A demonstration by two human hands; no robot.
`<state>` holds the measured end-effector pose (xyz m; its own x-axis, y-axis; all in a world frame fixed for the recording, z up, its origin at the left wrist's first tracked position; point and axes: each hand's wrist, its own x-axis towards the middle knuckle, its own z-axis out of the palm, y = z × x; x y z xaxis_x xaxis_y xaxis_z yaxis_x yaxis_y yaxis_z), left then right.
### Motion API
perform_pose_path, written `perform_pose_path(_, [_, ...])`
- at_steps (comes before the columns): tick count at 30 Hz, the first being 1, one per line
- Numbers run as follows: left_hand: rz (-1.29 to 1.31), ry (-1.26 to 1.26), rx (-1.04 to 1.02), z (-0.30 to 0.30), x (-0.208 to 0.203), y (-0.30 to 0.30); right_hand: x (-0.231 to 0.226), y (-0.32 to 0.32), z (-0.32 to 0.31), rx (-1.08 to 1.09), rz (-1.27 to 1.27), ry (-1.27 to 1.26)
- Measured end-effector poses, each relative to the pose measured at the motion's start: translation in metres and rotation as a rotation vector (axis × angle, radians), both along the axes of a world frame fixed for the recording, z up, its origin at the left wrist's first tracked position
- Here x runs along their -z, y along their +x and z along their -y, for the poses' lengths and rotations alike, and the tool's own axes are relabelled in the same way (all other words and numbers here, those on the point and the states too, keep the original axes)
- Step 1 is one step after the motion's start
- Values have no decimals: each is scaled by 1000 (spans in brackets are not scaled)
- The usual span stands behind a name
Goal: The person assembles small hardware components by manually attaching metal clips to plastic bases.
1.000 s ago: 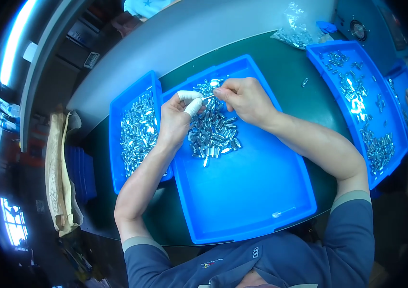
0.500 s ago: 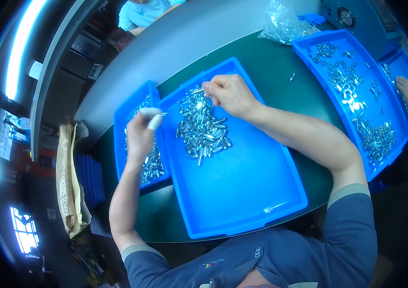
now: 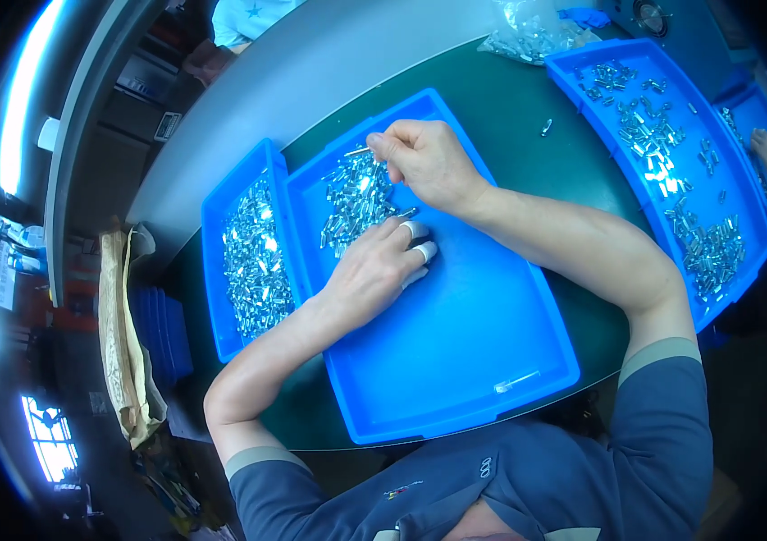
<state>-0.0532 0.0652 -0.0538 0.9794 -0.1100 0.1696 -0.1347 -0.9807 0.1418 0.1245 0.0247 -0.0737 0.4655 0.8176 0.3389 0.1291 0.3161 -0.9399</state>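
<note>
A blue tray (image 3: 438, 361) lies in front of me with a heap of small shiny metal cylinders (image 3: 356, 203) toward its far end. My left hand (image 3: 379, 270) reaches over the near right side of this heap, palm down, fingers apart and bent. White coverings wrap some of its fingers; its thumb is hidden. Above the heap's far right, my right hand (image 3: 433, 162) is closed, pinching a thin metal rod (image 3: 358, 151) that points left. Inside the tray's near right corner lies a small clear tube-like piece (image 3: 517, 382).
Left of the middle tray stands a smaller blue tray (image 3: 212, 261) full of metal cylinders. A long blue tray (image 3: 622, 167) at right holds scattered ones. A clear bag of parts (image 3: 528, 41) sits far back. One loose cylinder (image 3: 547, 127) rests on the green tabletop (image 3: 514, 108).
My left hand has moved right and nearer, from over the left tray to the heap in the middle tray. My right hand stays nearly in place, still pinching.
</note>
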Motion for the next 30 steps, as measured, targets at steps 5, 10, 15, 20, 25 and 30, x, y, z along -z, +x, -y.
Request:
perform_pose_path(5, [124, -85, -62, -13, -2, 10, -2, 5, 5, -5, 4, -49])
perform_pose_path(10, [272, -530, -533, -62, -3, -4, -5, -2, 4, -2, 8, -33])
perform_pose_path(15, [260, -785, -608, -73, 4, -11, -6, -5, 5, -92, 131, -83])
perform_pose_path(20, [288, -744, -594, -69, -3, -13, -6, -4, 6, -115, 209, -116])
perform_pose_path(25, [296, -523, -507, -66, -5, -12, -3, -4, 5, -79, 381, -148])
perform_pose_path(30, [384, -362, -433, -65, 0, -10, -3, -5, 6, -59, 473, -172])
